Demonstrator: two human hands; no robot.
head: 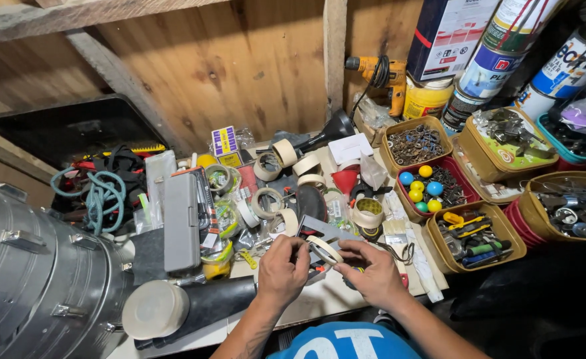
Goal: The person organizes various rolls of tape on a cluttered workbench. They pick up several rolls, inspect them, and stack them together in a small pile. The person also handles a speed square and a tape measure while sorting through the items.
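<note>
Head view: cluttered surface (319, 302).
Left hand (283, 266): closed on masking tape roll (324, 249).
Right hand (374, 271): pinching same roll.
Handling: best gripped by the rim, held level.

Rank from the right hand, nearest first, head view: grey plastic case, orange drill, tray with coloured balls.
From the right hand:
1. Tray with coloured balls, up and to its right.
2. Grey plastic case, far to its left, past the left hand.
3. Orange drill, at the back by the wooden wall.

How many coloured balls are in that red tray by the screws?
7 in the red tray: blue balls, yellow balls, green ball. More may lie hidden underneath.
</note>
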